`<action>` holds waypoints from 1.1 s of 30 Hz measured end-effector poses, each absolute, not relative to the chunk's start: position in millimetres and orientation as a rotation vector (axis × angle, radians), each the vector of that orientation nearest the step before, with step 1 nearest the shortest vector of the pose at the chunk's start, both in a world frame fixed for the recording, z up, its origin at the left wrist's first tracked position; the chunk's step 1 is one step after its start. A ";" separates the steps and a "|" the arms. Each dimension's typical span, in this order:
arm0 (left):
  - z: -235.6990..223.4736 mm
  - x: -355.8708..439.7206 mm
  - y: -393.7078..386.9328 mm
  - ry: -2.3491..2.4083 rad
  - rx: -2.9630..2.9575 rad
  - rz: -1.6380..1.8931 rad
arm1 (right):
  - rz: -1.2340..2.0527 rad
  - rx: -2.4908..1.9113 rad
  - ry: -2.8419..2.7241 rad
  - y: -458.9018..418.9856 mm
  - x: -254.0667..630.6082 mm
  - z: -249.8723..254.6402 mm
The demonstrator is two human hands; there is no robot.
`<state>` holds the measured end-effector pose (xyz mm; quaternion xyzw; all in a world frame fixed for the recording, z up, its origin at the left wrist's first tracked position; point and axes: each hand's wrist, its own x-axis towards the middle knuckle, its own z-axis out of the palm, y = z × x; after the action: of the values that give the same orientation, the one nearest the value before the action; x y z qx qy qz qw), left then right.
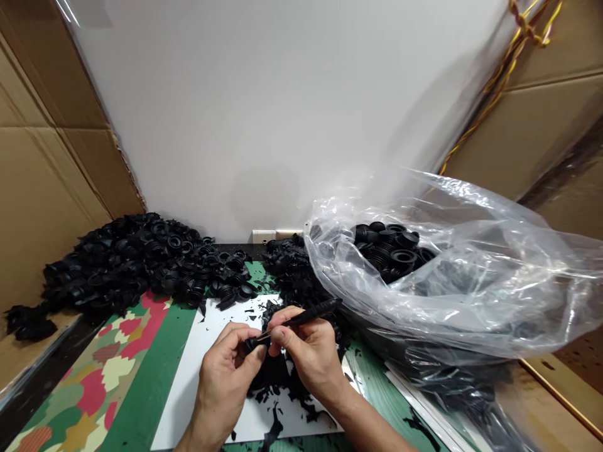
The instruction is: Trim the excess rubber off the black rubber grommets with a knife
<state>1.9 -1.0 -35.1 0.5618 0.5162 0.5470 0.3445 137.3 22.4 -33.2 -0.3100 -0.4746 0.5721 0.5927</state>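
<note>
My left hand (229, 373) pinches a small black rubber part (251, 344) between thumb and fingers; most of the part is hidden by them. In my right hand (311, 351) is a slim tool with a black handle (318, 311), held like a pen. Its thin metal tip points left and meets the part, or comes very close to it; I cannot tell which. Both hands are over a white board (181, 383). Beneath and behind them lie black rubber scraps (277, 370), torn into strips and flakes.
A big heap of black ribbed rubber parts (141, 263) rises at the left back. On the right, an opened clear plastic bag (452, 301) holds more black round parts (393, 248). Cardboard (42, 144) walls in the left side; a pale wall (282, 113) stands behind. Yellow-brown twisted wires (490, 94) hang at the right.
</note>
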 end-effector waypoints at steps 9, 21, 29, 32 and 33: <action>-33.3 2.1 -0.8 1.292 1.421 1.440 | 1.303 -0.688 -1.112 24.0 138.1 -31.3; -36.4 2.9 -3.6 1.347 1.563 1.427 | 0.816 -0.798 -1.242 27.5 149.1 -34.9; -40.3 -0.7 -2.2 1.393 1.586 1.445 | 1.259 -0.782 -1.139 29.1 149.7 -30.6; -39.4 -0.9 -1.9 1.402 1.540 1.448 | 1.268 -0.776 -1.120 28.6 148.8 -31.4; -38.8 -1.0 -1.8 1.405 1.523 1.451 | 1.257 -0.777 -1.118 28.6 149.0 -31.2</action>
<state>-1.0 -1.8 -38.8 0.5741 0.5296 0.5471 0.3011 149.0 28.6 -31.2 -0.3354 -0.4823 0.5424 0.6006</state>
